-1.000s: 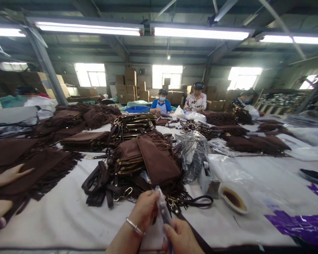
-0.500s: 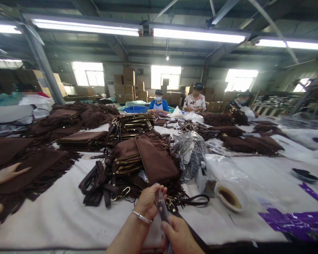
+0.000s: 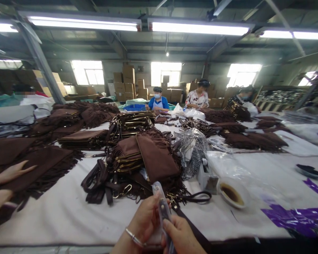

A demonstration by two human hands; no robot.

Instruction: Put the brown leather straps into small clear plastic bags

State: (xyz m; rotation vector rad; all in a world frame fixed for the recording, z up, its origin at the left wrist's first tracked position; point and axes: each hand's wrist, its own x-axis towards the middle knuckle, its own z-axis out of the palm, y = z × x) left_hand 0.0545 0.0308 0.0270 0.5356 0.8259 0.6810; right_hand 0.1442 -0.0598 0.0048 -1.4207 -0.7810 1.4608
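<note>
Plastic-wrapped dark strip (image 3: 163, 208): held in both hands over the near edge of the desk (image 3: 55, 222), its far end leaning left. Small round studs show through the clear wrap.

Left hand (image 3: 144, 218): half closed, fingers curled beside and behind the strip's far part; a metal bangle (image 3: 134, 238) sits at the wrist. Right hand (image 3: 176, 233): closed on the near part, thumb laid along the upper face. The fingers beneath are largely hidden, so their exact hold cannot be confirmed.

Handling, in my judgement: the wrap looks slick, so a light pinch at two points should serve better than a hard squeeze — the plastic could crease or slide. The strip is best levelled between the hands, with the bangle clear of the wrap.

Surroundings: fringed brown bags (image 3: 159, 158) are piled just beyond, with a looped strap (image 3: 201, 198) to the right. Farther right stands a bowl of brown liquid (image 3: 232, 195) — a spill risk should an elbow swing wide. At left, a co-worker's hand (image 3: 12, 173) rests on brown fringed material (image 3: 42, 164).
</note>
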